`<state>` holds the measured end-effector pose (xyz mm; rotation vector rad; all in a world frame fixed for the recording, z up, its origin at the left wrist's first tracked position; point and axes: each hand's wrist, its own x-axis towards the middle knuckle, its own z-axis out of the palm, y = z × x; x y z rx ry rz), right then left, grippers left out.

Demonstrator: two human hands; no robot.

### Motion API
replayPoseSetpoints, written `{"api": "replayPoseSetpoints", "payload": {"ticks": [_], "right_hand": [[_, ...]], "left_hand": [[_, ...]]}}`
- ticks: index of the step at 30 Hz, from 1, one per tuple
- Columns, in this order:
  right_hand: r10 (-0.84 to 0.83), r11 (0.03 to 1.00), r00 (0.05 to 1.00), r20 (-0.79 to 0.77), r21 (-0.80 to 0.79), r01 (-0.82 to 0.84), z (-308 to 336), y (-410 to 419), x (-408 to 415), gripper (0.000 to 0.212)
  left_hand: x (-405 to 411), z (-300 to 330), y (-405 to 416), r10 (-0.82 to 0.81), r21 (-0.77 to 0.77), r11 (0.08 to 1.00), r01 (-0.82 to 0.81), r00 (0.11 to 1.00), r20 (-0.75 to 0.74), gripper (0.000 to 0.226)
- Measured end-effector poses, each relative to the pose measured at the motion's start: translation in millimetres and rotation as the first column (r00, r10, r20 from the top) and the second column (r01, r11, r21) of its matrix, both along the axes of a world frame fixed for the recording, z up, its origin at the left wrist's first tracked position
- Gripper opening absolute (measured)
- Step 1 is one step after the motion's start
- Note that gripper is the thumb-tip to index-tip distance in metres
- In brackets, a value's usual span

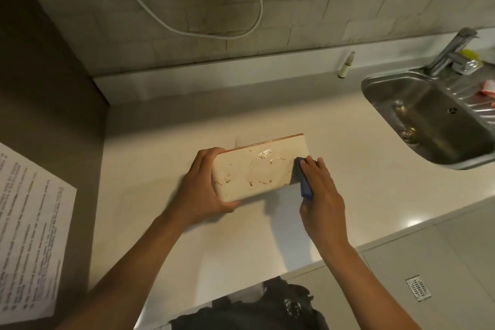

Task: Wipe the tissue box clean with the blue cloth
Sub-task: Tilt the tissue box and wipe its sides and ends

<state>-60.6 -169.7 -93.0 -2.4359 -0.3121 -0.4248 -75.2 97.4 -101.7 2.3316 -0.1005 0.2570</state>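
Note:
The cream tissue box (251, 172) with a thin brown edge stands tipped on the white counter (348, 174), its broad face toward me with wet smears and small brown marks on it. My left hand (202, 190) grips the box's left end, fingers over the top corner and thumb under the near edge. My right hand (320, 190) presses the folded blue cloth (305, 185) against the box's right end, fingers lying straight over the cloth. Most of the cloth is hidden under that hand.
A steel sink (434, 126) with a tap (452, 51) sits at the right. A small bottle (346, 65) stands by the back wall. A white cable (214, 32) hangs on the tiled wall. A printed sheet (26, 233) hangs on the dark panel at the left.

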Motion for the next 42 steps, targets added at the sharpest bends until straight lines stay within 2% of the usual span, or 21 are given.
{"api": "replayPoseSetpoints", "payload": {"ticks": [3,6,9,12,16,21,24,27,30,33,38,40,42], "right_hand": [[-0.037,0.997,0.999,0.002,0.069,0.037,9.7,27.2,9.4,0.065],[0.047,0.999,0.999,-0.001,0.013,-0.047,0.2,42.5,-6.5,0.067],[0.120,0.991,0.992,0.040,-0.072,-0.117,-4.8,19.1,-11.7,0.074],[0.058,0.998,0.996,0.073,-0.043,-0.055,1.1,6.0,6.4,0.065],[-0.012,0.999,1.000,0.027,0.044,0.011,9.5,37.3,12.1,0.062],[0.127,0.989,0.990,0.056,-0.082,-0.122,-8.2,27.2,-19.0,0.073],[0.057,0.996,0.996,0.073,-0.075,-0.051,-4.3,16.5,-7.8,0.069],[-0.027,0.999,0.998,0.054,0.019,0.026,2.4,40.2,0.3,0.065],[0.081,0.996,0.996,0.041,-0.034,-0.080,-6.0,60.8,-15.8,0.071],[0.160,0.983,0.986,0.049,-0.095,-0.155,-14.9,42.3,-25.1,0.083],[-0.033,0.999,0.999,0.042,-0.032,0.034,0.3,34.1,3.9,0.069],[-0.022,1.000,0.999,0.032,0.005,0.022,3.5,51.0,6.3,0.068],[0.056,0.998,0.998,0.031,-0.037,-0.054,-3.9,59.4,-4.4,0.070]], "left_hand": [[1.4,4.1,-0.8,0.010,-0.011,1.000,-0.010,1.000,0.005,0.107],[2.8,4.4,1.5,-0.008,0.007,1.000,0.008,1.000,0.006,0.111],[2.9,1.3,3.6,-0.018,0.005,1.000,0.018,1.000,0.002,0.118],[4.0,-0.1,3.2,-0.008,-0.005,1.000,0.008,1.000,0.006,0.113],[5.7,-0.4,1.7,0.009,-0.062,0.998,-0.009,1.000,0.012,0.110],[8.0,1.1,4.8,0.000,-0.049,0.999,0.000,1.000,-0.009,0.110],[7.7,0.6,3.9,0.004,-0.056,0.998,-0.005,1.000,-0.016,0.111],[8.0,1.3,1.5,0.021,-0.086,0.996,-0.021,1.000,0.001,0.110],[7.8,2.1,1.5,0.009,-0.081,0.997,-0.010,1.000,-0.001,0.111],[5.9,1.3,2.1,0.004,-0.070,0.998,-0.005,1.000,-0.006,0.109],[8.7,1.8,3.2,0.020,-0.081,0.996,-0.022,0.999,-0.029,0.108],[10.1,2.4,3.4,0.025,-0.086,0.996,-0.027,0.999,-0.025,0.110],[10.5,2.4,3.3,0.014,-0.076,0.997,-0.016,1.000,-0.018,0.111]]}}
